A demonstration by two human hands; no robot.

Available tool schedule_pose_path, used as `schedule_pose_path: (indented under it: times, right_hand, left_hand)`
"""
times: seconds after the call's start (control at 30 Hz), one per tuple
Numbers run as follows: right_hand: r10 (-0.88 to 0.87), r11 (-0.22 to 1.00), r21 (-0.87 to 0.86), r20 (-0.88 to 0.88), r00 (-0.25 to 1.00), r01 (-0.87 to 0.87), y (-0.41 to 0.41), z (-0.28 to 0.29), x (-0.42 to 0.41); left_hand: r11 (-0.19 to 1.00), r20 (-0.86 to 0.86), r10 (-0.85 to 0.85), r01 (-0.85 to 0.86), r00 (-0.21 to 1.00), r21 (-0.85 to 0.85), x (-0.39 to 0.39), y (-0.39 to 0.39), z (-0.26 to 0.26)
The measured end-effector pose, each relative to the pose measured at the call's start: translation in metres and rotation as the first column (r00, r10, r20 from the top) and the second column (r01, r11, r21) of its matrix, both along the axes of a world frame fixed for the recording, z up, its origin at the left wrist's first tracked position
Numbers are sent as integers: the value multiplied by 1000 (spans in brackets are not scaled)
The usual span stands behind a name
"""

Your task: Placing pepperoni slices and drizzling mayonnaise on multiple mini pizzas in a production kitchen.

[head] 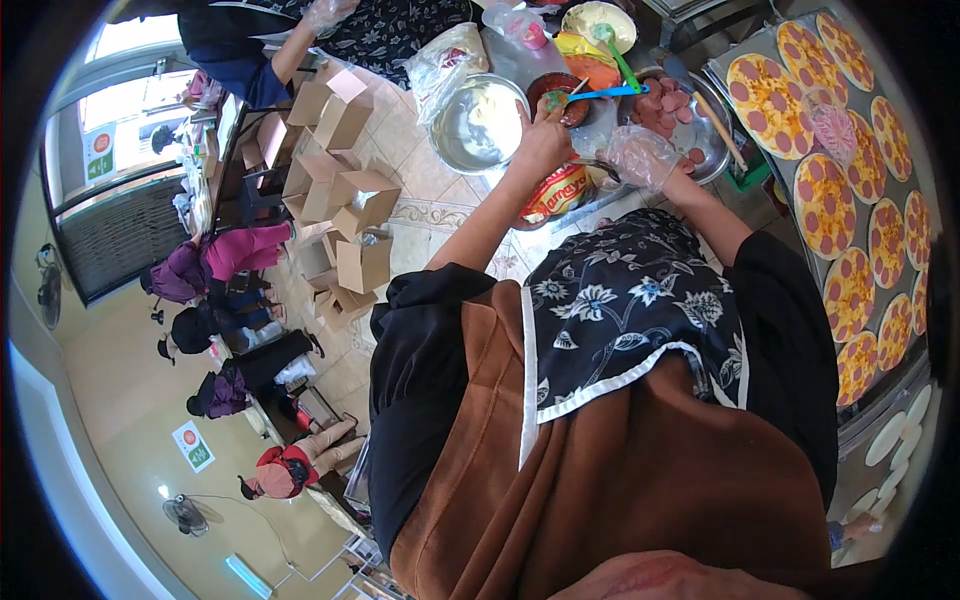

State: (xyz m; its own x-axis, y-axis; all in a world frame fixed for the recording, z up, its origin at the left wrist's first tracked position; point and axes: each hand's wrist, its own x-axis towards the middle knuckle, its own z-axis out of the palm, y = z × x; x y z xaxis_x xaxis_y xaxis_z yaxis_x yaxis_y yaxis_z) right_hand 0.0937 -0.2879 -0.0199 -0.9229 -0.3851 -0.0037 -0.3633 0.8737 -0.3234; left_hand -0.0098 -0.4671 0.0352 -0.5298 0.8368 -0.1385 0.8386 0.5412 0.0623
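Observation:
My bare left hand (544, 141) reaches to the near rim of a bowl of red sauce (574, 111), its fingertips by the head of a blue-handled spatula (611, 92); whether it grips anything is unclear. My right hand (643, 156), in a clear plastic glove, is at the left edge of a metal basin (720, 154) holding sliced sausage (661, 105). A dark metal utensil (600, 166) lies against its fingers; the grip is hidden. Below and between the hands stands a red and yellow mayonnaise pack (559, 191). A steel bowl with a pale mixture (480, 124) is left of my left hand.
At right, a tray (787, 142) bears several sausage-topped pizza rounds (823, 206) and a plastic bag (831, 127). Beyond the bowls are a cream-filled bowl (589, 22) and green-handled spatula (624, 64). Open cartons (364, 199) stand on the floor; a co-worker's gloved hand (330, 13) is at top.

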Motion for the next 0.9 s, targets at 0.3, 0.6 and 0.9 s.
schedule_pose_path:
  times: [0.3, 0.6, 0.9]
  right_hand:
    - [27, 999, 33, -40, 999, -26, -10, 5, -5]
    - [-25, 999, -45, -106, 994, 20, -14, -1, -8]
    - [-253, 894, -349, 128, 959, 283, 35, 41, 36]
  left_hand:
    - [1000, 77, 9, -10, 997, 15, -2, 0, 4]
    - [992, 146, 35, -52, 989, 119, -2, 1, 8]
    - [522, 488, 320, -581, 812, 624, 12, -57, 76]
